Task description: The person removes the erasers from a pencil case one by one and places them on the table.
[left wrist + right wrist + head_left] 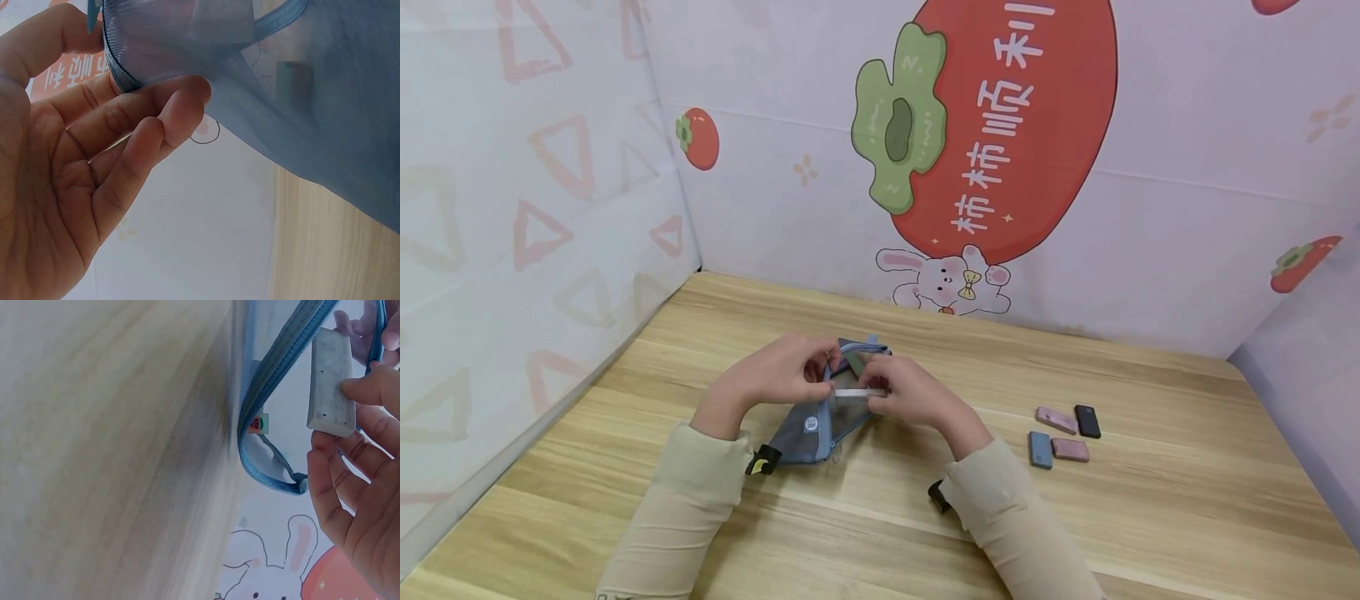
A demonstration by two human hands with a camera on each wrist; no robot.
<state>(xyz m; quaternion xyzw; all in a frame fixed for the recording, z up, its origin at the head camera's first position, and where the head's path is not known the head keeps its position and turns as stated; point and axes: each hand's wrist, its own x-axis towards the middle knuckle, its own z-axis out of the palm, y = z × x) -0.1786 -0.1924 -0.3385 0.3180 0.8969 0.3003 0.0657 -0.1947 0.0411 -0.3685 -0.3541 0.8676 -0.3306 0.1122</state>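
A blue-grey mesh zip pouch (797,435) is held with its zipped mouth open on the table. My left hand (771,371) pinches the pouch's edge between thumb and fingers; in the left wrist view the zip rim sits at those fingertips. In my right hand (917,396), thumb and fingers pinch a white, speckled eraser (331,384) at the pouch's mouth. Through the mesh a greenish block (294,84) shows inside. In the right wrist view a small piece with a watermelon print (259,424) appears within the zip opening.
To the right on the wooden table (1180,500) lie several small blocks: a black one (1087,421), a blue one (1040,450) and pink ones (1070,450). A printed backdrop (775,225) rises behind the table, with another sheet on the left side.
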